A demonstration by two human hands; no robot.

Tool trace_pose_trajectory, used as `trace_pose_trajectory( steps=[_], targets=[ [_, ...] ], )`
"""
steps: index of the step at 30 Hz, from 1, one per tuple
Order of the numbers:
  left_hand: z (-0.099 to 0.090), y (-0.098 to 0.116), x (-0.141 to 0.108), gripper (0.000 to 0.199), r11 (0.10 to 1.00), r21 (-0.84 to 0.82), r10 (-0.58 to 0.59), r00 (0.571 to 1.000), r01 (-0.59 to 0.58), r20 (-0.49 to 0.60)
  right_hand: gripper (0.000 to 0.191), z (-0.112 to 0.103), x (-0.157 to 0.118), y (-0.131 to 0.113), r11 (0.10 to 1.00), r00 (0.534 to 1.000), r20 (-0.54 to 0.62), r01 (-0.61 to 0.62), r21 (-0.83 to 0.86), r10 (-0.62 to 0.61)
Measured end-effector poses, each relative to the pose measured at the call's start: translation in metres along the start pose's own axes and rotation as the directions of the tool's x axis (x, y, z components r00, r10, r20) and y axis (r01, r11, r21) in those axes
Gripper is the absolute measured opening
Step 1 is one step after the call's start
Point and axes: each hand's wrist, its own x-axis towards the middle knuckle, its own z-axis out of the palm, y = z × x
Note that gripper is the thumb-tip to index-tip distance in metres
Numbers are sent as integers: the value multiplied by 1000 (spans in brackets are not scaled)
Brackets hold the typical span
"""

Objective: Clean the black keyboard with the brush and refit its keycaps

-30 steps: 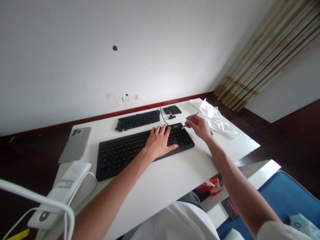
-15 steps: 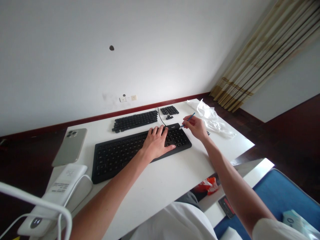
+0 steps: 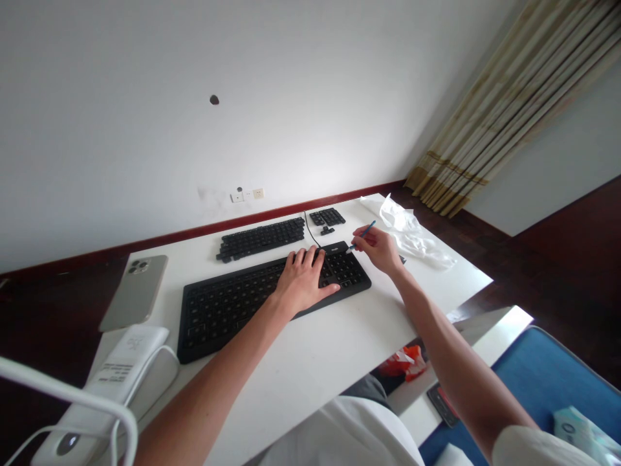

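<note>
A black keyboard (image 3: 228, 303) with its keycaps off lies across the white table. My left hand (image 3: 301, 281) rests flat on its right half, fingers spread and thumb out to the side. In my right hand (image 3: 378, 247) a thin blue-handled brush (image 3: 369, 228) is pinched, its pale tip down at the keyboard's upper right corner, over the number pad. Behind the keyboard, the loose black keycaps (image 3: 262, 238) are laid out in rows. A smaller block of keycaps (image 3: 328, 216) sits to their right, with a little cluster of arrow keycaps (image 3: 327, 230) in front of it.
On the left lie a phone (image 3: 138, 291) and a white power bank (image 3: 121, 369) with a white cable. Crumpled white plastic (image 3: 412, 236) covers the table's far right. An open drawer with a red bag (image 3: 410, 362) is below the right edge, beside a blue seat (image 3: 538, 382).
The view has shifted slightly. My left hand stays in place on the keyboard, and the brush tip has moved only a little near the upper right corner.
</note>
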Motion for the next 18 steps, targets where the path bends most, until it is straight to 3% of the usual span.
trace_pose_trajectory(
  steps=[18],
  targets=[
    [1, 0, 1, 88, 1000, 3, -6, 1000, 6, 17, 38, 2, -1, -2, 999, 1000, 13, 15, 44, -16]
  ],
)
